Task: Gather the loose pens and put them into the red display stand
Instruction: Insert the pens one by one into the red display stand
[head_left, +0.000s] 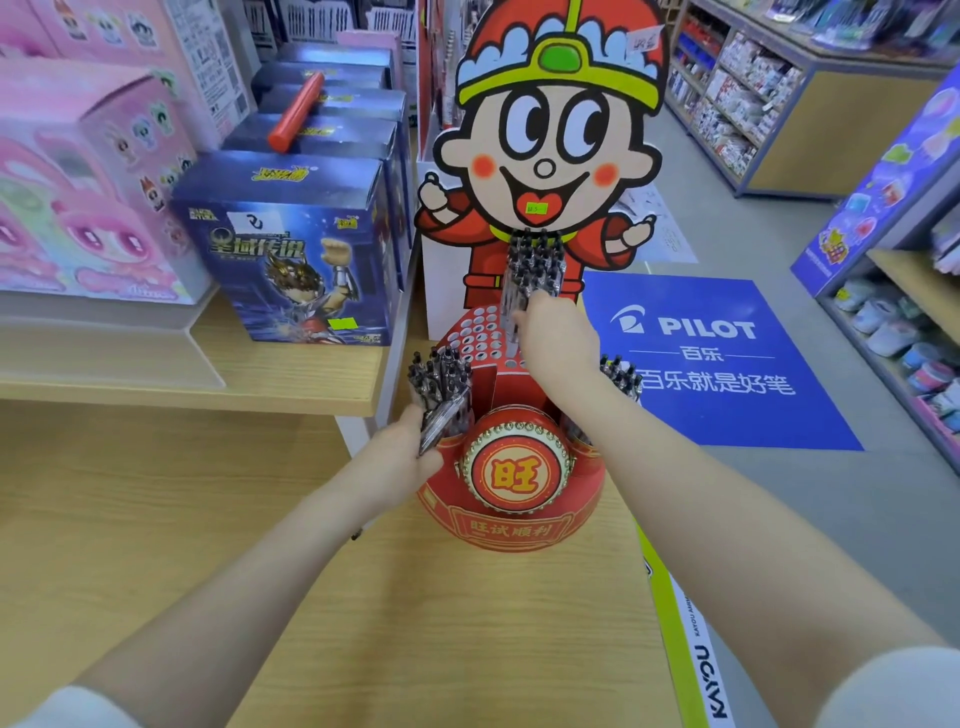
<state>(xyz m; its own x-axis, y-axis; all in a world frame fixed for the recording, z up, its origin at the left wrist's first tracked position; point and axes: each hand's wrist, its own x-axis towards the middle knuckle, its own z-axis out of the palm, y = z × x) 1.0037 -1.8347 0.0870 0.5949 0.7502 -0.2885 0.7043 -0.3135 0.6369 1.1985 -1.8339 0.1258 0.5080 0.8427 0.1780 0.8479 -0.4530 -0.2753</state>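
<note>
- Red cardboard stand (511, 499) sits on the wooden bench (363, 597), straight ahead of me, with a perforated top deck (475, 332) of empty round holes towards its back left.
- My right hand (558, 332) is clenched round a bundle of pens (532, 265), held upright with the clicker ends up, directly over the rear of that deck (the tips are hidden behind my fingers, so I cannot say whether any has entered a hole).
- My left hand (402, 457) is grasping a second pen bundle (441, 395) at the stand's front left corner, its long axis tilted slightly, heads up and away from me.
- More pens (621, 374) stand in the stand's right side, partly hidden behind my right forearm.
- What matters next, I judge: the empty holes lie just below and to the left of my right hand, so that hand is the nearer one, and its pens are already close to vertical, in line with the holes.
</note>
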